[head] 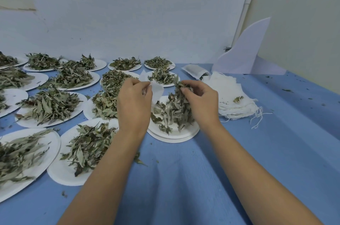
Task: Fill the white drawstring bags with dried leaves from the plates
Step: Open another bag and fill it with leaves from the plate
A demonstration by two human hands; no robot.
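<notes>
Left hand pinches thin white bag above plate. Right hand grips clump of grey-green dried leaves, lifted just beside the bag.

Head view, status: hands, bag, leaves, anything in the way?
Left hand pinches white drawstring bag. Right hand grips clump of dried leaves over the plate. Nothing between leaves and bag.
</notes>
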